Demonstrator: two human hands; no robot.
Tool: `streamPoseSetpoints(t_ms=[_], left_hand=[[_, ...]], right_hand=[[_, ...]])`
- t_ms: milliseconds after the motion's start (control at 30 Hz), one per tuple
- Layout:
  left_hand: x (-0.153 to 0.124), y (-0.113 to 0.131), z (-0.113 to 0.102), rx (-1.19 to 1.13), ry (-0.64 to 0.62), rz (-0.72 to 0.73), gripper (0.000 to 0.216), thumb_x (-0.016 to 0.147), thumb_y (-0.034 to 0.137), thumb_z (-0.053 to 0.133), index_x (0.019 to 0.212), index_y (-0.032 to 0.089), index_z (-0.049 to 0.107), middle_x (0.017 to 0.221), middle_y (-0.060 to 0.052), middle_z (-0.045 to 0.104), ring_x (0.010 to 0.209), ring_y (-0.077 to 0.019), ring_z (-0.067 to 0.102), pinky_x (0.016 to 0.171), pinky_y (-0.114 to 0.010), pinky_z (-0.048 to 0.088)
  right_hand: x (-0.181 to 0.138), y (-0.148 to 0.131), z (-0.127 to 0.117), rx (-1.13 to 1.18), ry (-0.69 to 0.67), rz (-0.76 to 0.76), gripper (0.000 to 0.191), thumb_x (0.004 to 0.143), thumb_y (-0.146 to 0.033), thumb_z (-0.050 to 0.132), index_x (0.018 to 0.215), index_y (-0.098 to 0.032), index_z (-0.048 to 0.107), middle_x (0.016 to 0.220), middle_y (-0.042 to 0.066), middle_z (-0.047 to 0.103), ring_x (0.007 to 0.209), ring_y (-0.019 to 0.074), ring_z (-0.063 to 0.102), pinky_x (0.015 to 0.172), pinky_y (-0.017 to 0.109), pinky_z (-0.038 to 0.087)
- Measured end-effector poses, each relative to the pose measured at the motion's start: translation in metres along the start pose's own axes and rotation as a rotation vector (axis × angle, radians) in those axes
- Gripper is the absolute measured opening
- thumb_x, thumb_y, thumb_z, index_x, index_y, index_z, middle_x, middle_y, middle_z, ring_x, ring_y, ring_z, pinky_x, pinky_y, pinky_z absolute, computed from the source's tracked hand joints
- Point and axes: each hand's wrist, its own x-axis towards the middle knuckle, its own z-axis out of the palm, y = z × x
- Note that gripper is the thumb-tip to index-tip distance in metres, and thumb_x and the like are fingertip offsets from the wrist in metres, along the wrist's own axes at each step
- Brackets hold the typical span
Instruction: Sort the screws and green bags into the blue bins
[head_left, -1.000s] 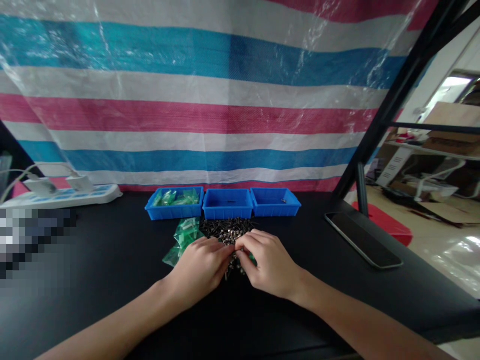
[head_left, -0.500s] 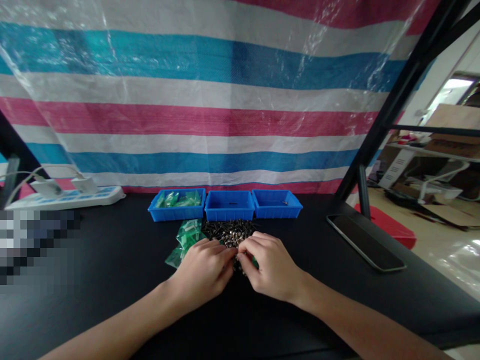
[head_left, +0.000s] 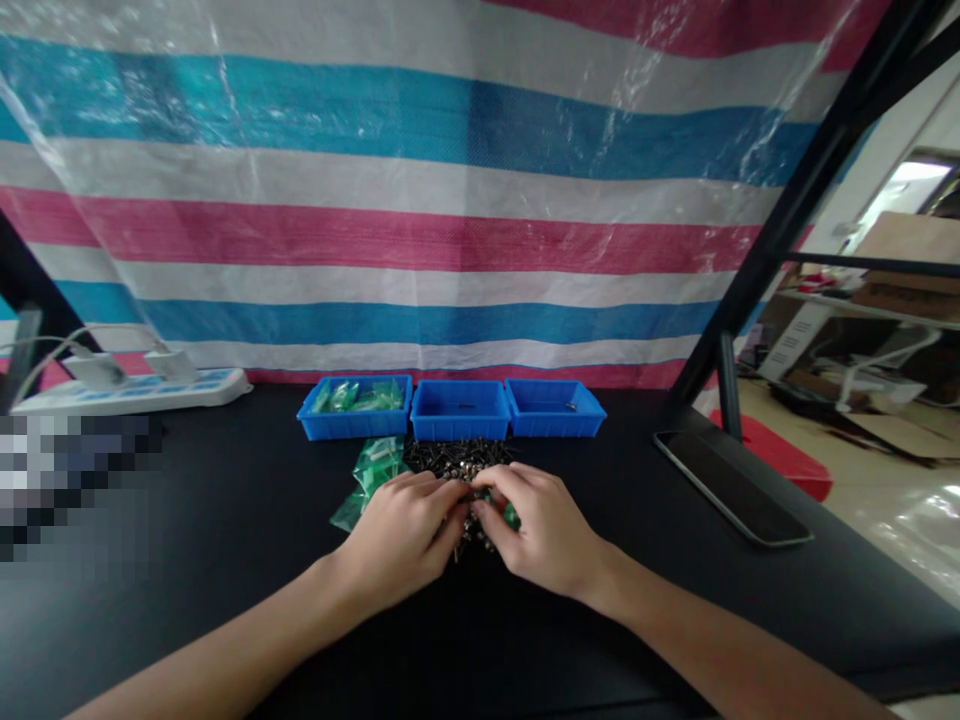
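My left hand (head_left: 409, 525) and my right hand (head_left: 536, 525) meet over a pile of small metal parts, their thumbs and index fingers pinched close together. Whatever sits between the fingertips is too small to make out. A bit of green (head_left: 511, 515) shows between the thumb and index finger of my right hand; I cannot tell whether it is held. Under the fingers lie shiny metal pieces (head_left: 461, 470), with dark screws (head_left: 450, 452) behind them. Beside my left hand lie clear bags with green contents (head_left: 379, 462).
Behind the pile stand three blue bins: the left bin (head_left: 356, 427) with green packets, the middle bin (head_left: 459, 428) and right bin (head_left: 556, 425) with a few small pieces. A phone (head_left: 731, 488) lies at right, a power strip (head_left: 217, 388) at far left. Striped sheeting (head_left: 420, 240) hangs behind.
My fingers have shifted slightly, and the gap between right thumb and index finger has widened, showing more green. The bins and bags stay in place.
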Motion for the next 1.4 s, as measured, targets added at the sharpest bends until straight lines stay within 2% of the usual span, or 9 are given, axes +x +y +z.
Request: streamPoseSetpoints(t_ms=[300, 533, 567, 667, 767, 867, 1033, 1167, 1400], left_hand=[[0.001, 0.002, -0.007, -0.099, -0.028, 0.011, 0.024, 0.089, 0.02, 0.033, 0.094, 0.017, 0.057, 0.078, -0.005, 0.062, 0.073, -0.0178, 0.058, 0.068, -0.029, 0.044], [0.005, -0.006, -0.005, -0.117, -0.023, -0.08, 0.03, 0.09, 0.031, 0.034, 0.107, 0.019, 0.056, 0.081, -0.005, 0.063, 0.076, -0.0187, 0.06, 0.071, -0.031, 0.046], [0.006, -0.007, -0.005, -0.115, -0.028, -0.078, 0.029, 0.089, 0.03, 0.035, 0.105, 0.019, 0.057, 0.082, -0.005, 0.064, 0.077, -0.0188, 0.061, 0.071, -0.031, 0.047], [0.005, -0.009, -0.004, -0.124, -0.025, -0.048, 0.026, 0.088, 0.027, 0.038, 0.099, 0.019, 0.06, 0.085, -0.004, 0.066, 0.081, -0.019, 0.06, 0.073, -0.032, 0.047], [0.005, -0.009, -0.003, -0.129, -0.015, -0.031, 0.025, 0.088, 0.026, 0.039, 0.098, 0.02, 0.061, 0.085, -0.004, 0.066, 0.081, -0.0188, 0.06, 0.074, -0.032, 0.047], [0.006, -0.01, -0.001, -0.133, -0.023, -0.033, 0.024, 0.087, 0.025, 0.039, 0.095, 0.02, 0.061, 0.083, -0.003, 0.066, 0.08, -0.0183, 0.059, 0.073, -0.031, 0.047], [0.011, -0.016, 0.004, -0.152, -0.001, -0.048, 0.022, 0.087, 0.023, 0.04, 0.093, 0.018, 0.061, 0.085, -0.004, 0.065, 0.083, -0.0184, 0.057, 0.074, -0.031, 0.045], [0.012, -0.022, 0.004, -0.164, 0.022, -0.069, 0.021, 0.087, 0.023, 0.042, 0.092, 0.016, 0.06, 0.086, -0.005, 0.063, 0.083, -0.0186, 0.055, 0.076, -0.031, 0.045], [0.017, -0.029, 0.012, -0.198, 0.045, -0.087, 0.021, 0.086, 0.019, 0.041, 0.099, 0.016, 0.058, 0.097, -0.007, 0.059, 0.092, -0.0187, 0.053, 0.083, -0.033, 0.045]], right_hand=[[-0.002, 0.002, 0.001, 0.048, 0.124, -0.088, 0.01, 0.083, -0.014, 0.046, 0.086, -0.017, 0.055, 0.076, 0.004, 0.064, 0.072, 0.0154, 0.059, 0.069, 0.028, 0.046], [0.036, 0.009, -0.024, -0.129, 0.495, -0.104, 0.012, 0.085, -0.023, 0.045, 0.088, -0.018, 0.056, 0.066, 0.002, 0.06, 0.063, 0.0152, 0.057, 0.066, 0.03, 0.044], [0.044, 0.012, -0.025, -0.194, 0.49, -0.073, 0.015, 0.085, -0.024, 0.044, 0.09, -0.017, 0.056, 0.066, 0.003, 0.06, 0.064, 0.016, 0.057, 0.066, 0.031, 0.043], [0.06, 0.018, -0.025, -0.382, 0.261, -0.002, 0.035, 0.08, -0.027, 0.052, 0.111, -0.012, 0.05, 0.076, 0.008, 0.062, 0.07, 0.0223, 0.057, 0.066, 0.036, 0.041], [0.055, 0.015, -0.023, -0.416, 0.199, 0.013, 0.047, 0.078, -0.029, 0.055, 0.12, -0.011, 0.044, 0.084, 0.01, 0.062, 0.076, 0.0241, 0.056, 0.072, 0.038, 0.04], [0.039, 0.02, -0.022, -0.344, 0.189, 0.049, 0.036, 0.079, -0.029, 0.054, 0.113, -0.014, 0.05, 0.082, 0.007, 0.062, 0.078, 0.0223, 0.056, 0.076, 0.037, 0.04], [0.026, 0.055, -0.017, -0.247, 0.148, 0.193, 0.015, 0.08, -0.025, 0.052, 0.086, -0.014, 0.059, 0.072, 0.005, 0.061, 0.073, 0.0203, 0.056, 0.072, 0.032, 0.042], [0.026, 0.07, -0.009, -0.242, 0.163, 0.231, 0.013, 0.079, -0.025, 0.052, 0.083, -0.015, 0.059, 0.07, 0.005, 0.061, 0.073, 0.0208, 0.055, 0.073, 0.032, 0.042], [0.027, 0.066, -0.006, -0.176, 0.212, 0.251, 0.013, 0.079, -0.026, 0.051, 0.081, -0.016, 0.059, 0.064, 0.004, 0.061, 0.073, 0.021, 0.057, 0.077, 0.035, 0.044]])
